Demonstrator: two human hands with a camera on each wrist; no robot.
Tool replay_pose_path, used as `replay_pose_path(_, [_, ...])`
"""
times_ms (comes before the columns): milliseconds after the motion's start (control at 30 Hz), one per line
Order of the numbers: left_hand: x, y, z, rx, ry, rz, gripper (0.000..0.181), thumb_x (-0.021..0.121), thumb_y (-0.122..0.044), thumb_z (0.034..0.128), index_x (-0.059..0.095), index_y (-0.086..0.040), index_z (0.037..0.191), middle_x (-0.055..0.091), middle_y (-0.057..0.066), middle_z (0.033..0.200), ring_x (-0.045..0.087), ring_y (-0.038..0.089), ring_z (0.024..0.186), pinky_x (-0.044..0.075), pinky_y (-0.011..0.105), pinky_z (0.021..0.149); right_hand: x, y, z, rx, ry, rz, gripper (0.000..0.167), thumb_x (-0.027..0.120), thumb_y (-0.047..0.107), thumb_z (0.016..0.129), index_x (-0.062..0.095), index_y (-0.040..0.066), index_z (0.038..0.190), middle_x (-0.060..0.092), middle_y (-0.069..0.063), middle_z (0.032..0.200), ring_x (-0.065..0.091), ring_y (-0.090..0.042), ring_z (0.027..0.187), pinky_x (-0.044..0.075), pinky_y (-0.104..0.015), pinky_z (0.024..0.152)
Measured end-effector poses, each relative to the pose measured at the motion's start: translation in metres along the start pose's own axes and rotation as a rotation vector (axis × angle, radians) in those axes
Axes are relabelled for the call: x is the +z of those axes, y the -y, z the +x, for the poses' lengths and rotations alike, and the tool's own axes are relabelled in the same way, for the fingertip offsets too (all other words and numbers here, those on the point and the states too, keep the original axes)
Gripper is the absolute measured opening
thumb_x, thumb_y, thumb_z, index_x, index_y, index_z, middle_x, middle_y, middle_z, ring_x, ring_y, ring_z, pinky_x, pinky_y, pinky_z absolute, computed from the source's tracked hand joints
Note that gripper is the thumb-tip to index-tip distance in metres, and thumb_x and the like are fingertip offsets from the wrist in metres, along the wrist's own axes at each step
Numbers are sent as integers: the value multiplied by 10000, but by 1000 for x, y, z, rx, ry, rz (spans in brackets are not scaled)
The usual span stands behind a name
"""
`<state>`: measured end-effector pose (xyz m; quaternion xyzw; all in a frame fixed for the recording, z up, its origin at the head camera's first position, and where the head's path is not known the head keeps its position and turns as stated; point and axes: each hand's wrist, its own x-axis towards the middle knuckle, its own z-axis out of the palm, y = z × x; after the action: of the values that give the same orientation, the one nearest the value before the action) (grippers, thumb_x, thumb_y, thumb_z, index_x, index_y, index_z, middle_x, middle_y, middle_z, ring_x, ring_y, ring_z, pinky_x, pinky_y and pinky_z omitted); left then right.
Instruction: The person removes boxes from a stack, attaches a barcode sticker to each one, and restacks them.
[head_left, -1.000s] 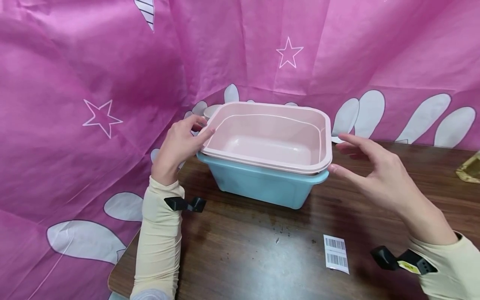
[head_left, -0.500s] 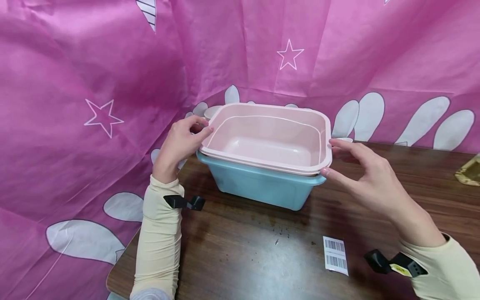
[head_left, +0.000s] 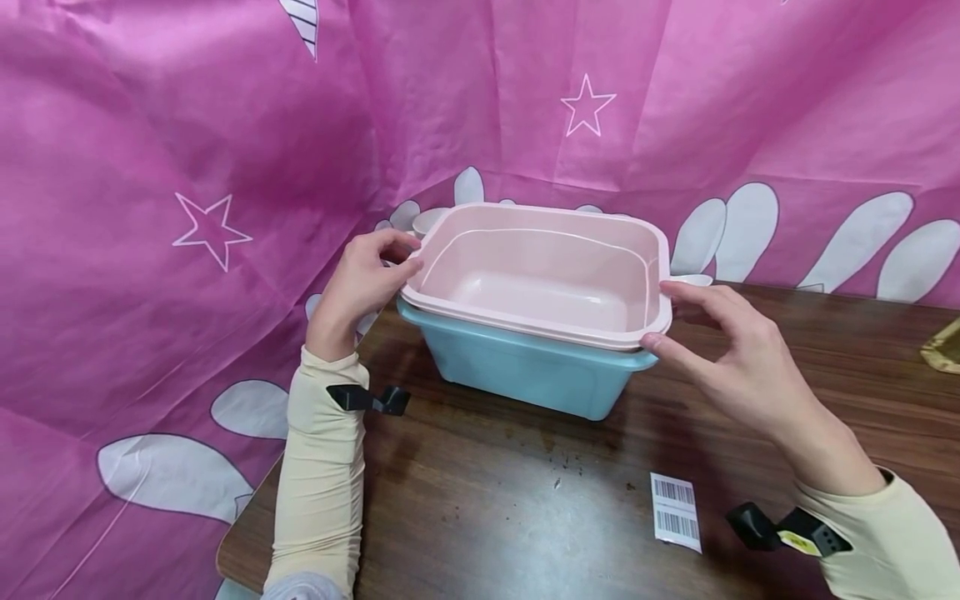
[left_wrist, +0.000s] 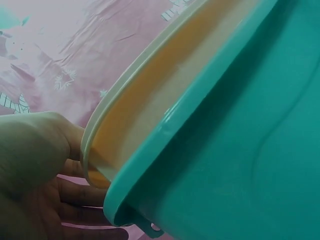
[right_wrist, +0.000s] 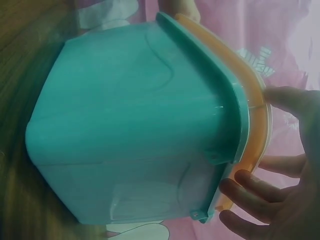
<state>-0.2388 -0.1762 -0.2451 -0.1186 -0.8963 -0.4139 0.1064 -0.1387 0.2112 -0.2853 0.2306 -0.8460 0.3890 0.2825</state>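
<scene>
Pink tub: The pink tub [head_left: 555, 258] sits in the top of the blue tub [head_left: 517, 371]. I can see into it, but its lower outside is hidden by the blue one.
Blue tub: It stands on the brown table [head_left: 465, 517]. Its inside is covered up.
Left hand: The person's left hand [head_left: 363, 279] holds the pink edge at one end, thumb near the top. Some fingers go behind the tub, so I can't see all their tips.
Right hand: The person's right hand [head_left: 738, 354] grips the other end of the pink edge. Its fingers are spread and bent, up against the edge from below.
White things: A white round thing [head_left: 430, 221] peeks out behind the left hand, and a white rim [head_left: 692, 280] behind the right. Most of both is hidden.
Yellow thing: It is see-through [head_left: 947, 346] and cut off at the far right, so I can't tell what it is.
Sticker: A white sticker [head_left: 676, 512] with black stripes lies on the table, near the right wrist. Its small marks are too tiny to read.
</scene>
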Motion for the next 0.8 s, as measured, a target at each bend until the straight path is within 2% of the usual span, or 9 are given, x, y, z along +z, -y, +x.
replay_pose_path(267, [1, 0, 1, -16, -2, -74, 304, 699, -94, 924, 692, 35, 1200, 692, 238, 1028, 602, 173, 838, 479, 171, 745, 0, 1, -1, 29, -3, -6, 621, 865, -7, 733, 662, 97, 1311, 625, 199, 1234, 525, 111, 1160, 364, -48, 993])
replay_pose_path(400, [1, 1, 2, -20, -9, -96, 305, 710, -83, 914, 697, 43, 1191, 691, 227, 1002, 596, 141, 807, 483, 175, 729, 0, 1, -1, 44, -2, -4, 614, 866, 14, 743, 662, 105, 1315, 653, 100, 1252, 515, 112, 1173, 353, -46, 993])
replay_pose_path(467, [2, 1, 2, -19, -12, -107, 304, 713, -75, 909, 699, 45, 1189, 691, 219, 992, 599, 143, 800, 488, 178, 718, 0, 1, -2, 52, -2, -2, 614, 866, 25, 748, 661, 114, 1320, 648, 119, 1249, 512, 113, 1170, 349, -42, 986])
replay_pose_path(600, [2, 1, 1, -21, -13, -116, 308, 719, -73, 905, 701, 48, 1187, 693, 226, 992, 605, 174, 798, 491, 176, 695, 0, 1, -2, 56, -4, 3, 621, 865, 23, 751, 659, 123, 1328, 601, 259, 1222, 514, 114, 1157, 350, -39, 978])
replay_pose_path(800, [1, 0, 0, -37, -23, -105, 311, 727, -82, 900, 710, 39, 1186, 698, 238, 1010, 613, 187, 785, 498, 165, 666, 2, 1, -2, 48, -12, 14, 624, 863, 12, 749, 660, 119, 1329, 599, 271, 1212, 520, 109, 1153, 354, -43, 983])
